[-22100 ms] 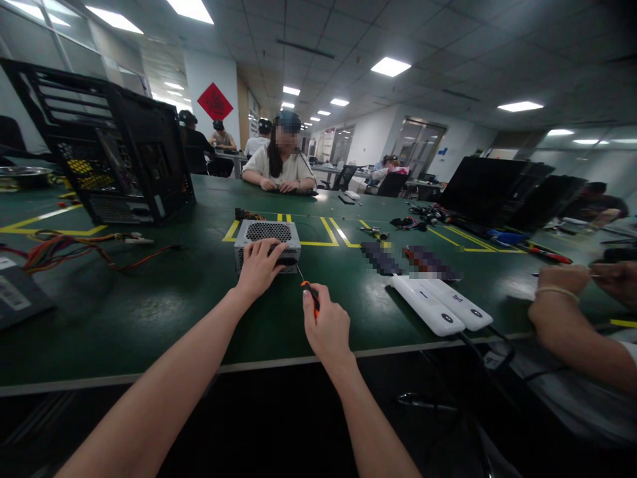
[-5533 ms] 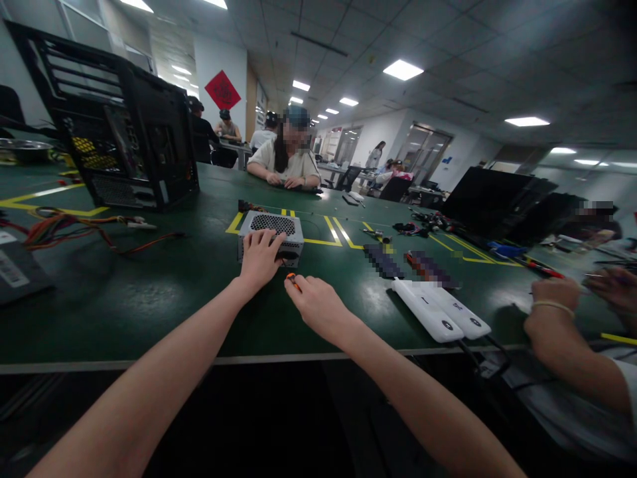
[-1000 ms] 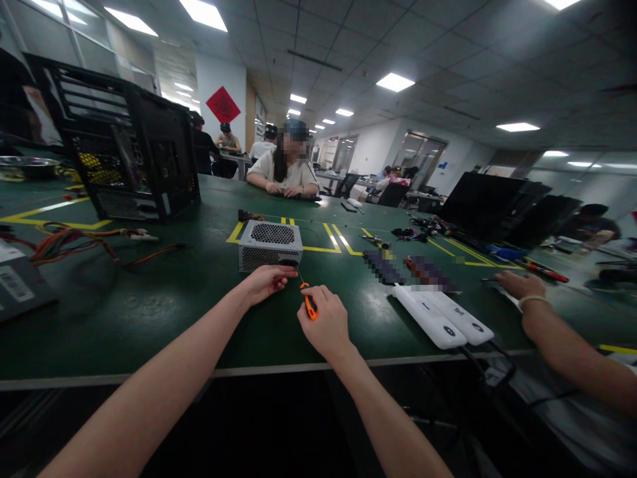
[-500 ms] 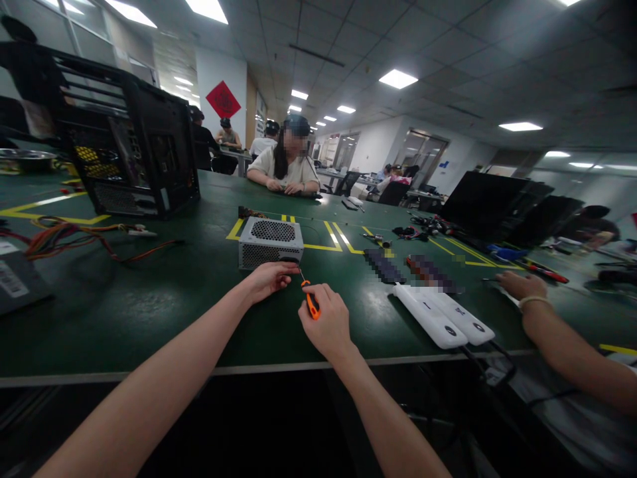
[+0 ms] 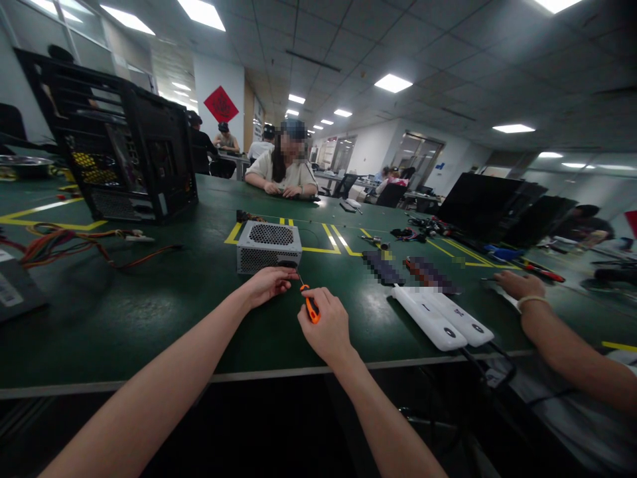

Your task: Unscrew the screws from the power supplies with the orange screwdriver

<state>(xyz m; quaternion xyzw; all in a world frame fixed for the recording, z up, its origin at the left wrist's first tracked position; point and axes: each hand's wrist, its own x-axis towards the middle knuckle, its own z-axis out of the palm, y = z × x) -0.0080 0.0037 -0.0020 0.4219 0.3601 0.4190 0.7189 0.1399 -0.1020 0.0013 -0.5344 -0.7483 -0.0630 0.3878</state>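
Observation:
A grey computer power supply [image 5: 269,248] with a honeycomb-vented top and side sits on the green table in front of me. In my right hand [image 5: 326,325] is an orange-and-black screwdriver [image 5: 312,308], gripped by the handle, its thin shaft pointing up and left to the power supply's near right corner. My left hand [image 5: 269,285] is at the power supply's lower front edge. Its fingers are curled, thumb and fingertips together beside the screwdriver's tip. Whatever they pinch is too small to make out, and where exactly the tip rests is unclear.
At the left stand an open black computer case [image 5: 127,143] and another grey unit [image 5: 17,285] with coloured cables [image 5: 70,245]. Two white devices [image 5: 430,318] lie at the right, near a co-worker's arm [image 5: 562,338]. Another person [image 5: 283,169] sits across the table.
The view has shifted slightly. Both hands and the screwdriver keep nearly the same place against the power supply.

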